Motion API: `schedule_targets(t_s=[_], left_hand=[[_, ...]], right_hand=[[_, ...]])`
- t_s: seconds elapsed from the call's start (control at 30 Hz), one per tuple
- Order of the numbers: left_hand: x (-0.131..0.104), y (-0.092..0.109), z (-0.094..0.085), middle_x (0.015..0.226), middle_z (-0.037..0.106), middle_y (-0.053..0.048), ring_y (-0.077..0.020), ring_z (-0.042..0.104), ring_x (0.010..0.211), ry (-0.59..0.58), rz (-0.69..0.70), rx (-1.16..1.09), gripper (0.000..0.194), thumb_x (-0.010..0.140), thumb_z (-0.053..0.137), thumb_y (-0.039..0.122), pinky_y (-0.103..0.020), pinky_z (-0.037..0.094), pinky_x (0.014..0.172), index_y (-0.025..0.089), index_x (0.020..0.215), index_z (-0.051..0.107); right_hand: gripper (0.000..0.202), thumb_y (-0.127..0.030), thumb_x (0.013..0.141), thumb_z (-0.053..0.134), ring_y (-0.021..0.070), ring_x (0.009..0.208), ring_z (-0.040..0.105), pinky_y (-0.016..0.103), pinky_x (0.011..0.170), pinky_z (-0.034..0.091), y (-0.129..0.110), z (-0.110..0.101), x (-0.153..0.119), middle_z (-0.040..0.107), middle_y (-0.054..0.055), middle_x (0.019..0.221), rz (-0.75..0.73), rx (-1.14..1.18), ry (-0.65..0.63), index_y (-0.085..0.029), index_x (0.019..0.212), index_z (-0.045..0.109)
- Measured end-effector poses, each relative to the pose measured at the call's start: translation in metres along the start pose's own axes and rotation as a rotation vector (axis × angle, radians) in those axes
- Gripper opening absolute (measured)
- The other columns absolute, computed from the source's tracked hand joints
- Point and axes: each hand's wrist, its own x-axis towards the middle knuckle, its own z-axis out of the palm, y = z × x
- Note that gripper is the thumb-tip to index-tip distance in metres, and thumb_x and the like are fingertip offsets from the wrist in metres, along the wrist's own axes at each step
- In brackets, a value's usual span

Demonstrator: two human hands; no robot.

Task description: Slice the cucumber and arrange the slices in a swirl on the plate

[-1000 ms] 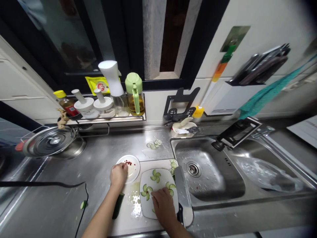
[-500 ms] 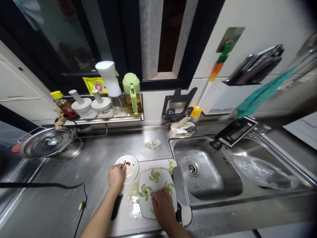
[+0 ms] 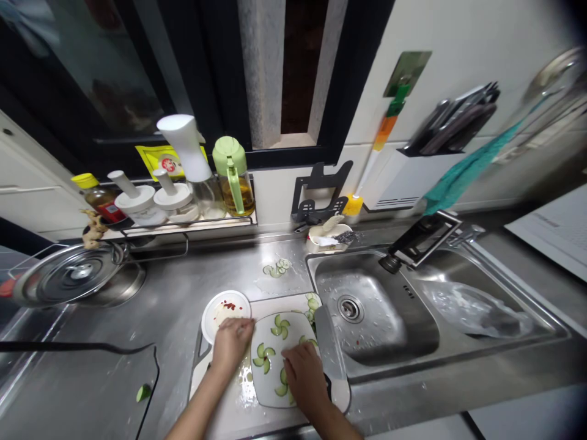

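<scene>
A white square plate point(image 3: 267, 384) lies on the cutting board point(image 3: 220, 417) with cucumber slices point(image 3: 263, 358) fanned into flower shapes, one with a red dot at its centre. My left hand point(image 3: 232, 347) is closed in a pinch at the plate's left edge, just below a small round white dish point(image 3: 210, 310) holding red bits point(image 3: 229, 306). What it pinches is too small to make out. Over the plate's right side is my right hand point(image 3: 304, 374), fingers curled together, covering part of some slices. Its fingertips hide whatever they hold. A knife point(image 3: 333, 345) lies right of the plate.
A sink point(image 3: 380, 305) with a black faucet point(image 3: 415, 244) adjoins the board on the right. Loose cucumber slices point(image 3: 277, 267) lie behind it. A cucumber end point(image 3: 143, 392) rests at left, near a lidded pot point(image 3: 77, 275). Condiment jars and an oil bottle point(image 3: 235, 177) line a shelf.
My left hand has moved right, from the small dish to the square plate's edge. My right hand stays over the plate. The view has shifted slightly.
</scene>
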Motion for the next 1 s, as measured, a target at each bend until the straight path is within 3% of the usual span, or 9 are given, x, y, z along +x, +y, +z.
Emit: schedule_targets(t_s=[0.17,0.33,1.0], left_hand=[[-0.003,0.024,0.034,0.078,0.073,-0.004,-0.0173,0.064,0.079,-0.101,0.210,-0.073,0.017,0.083,0.057,0.024,-0.029,0.049,0.075,0.020,0.080,0.073],[0.003,0.029,0.050,0.073,0.070,-0.004,-0.0179,0.060,0.077,-0.166,0.296,-0.036,0.015,0.084,0.058,0.022,-0.030,0.047,0.074,0.019,0.076,0.071],[0.009,0.035,0.054,0.074,0.067,-0.005,-0.0184,0.057,0.079,-0.249,0.311,0.028,0.016,0.086,0.054,0.020,-0.031,0.044,0.075,0.019,0.078,0.069]], right_hand=[[0.020,-0.010,0.082,0.053,0.0223,0.086,0.049,0.033,0.077,0.036,0.006,-0.005,0.012,0.065,0.003,0.082,0.023,-0.006,0.050,-0.021,0.090,0.069],[0.022,-0.009,0.083,0.051,0.0219,0.085,0.048,0.033,0.076,0.035,0.009,-0.005,0.023,0.064,0.004,0.080,0.023,-0.018,0.070,-0.020,0.090,0.068],[0.025,-0.009,0.083,0.052,0.0217,0.087,0.048,0.033,0.081,0.034,0.007,0.006,0.040,0.066,0.004,0.086,0.083,-0.103,0.018,-0.020,0.099,0.068]])
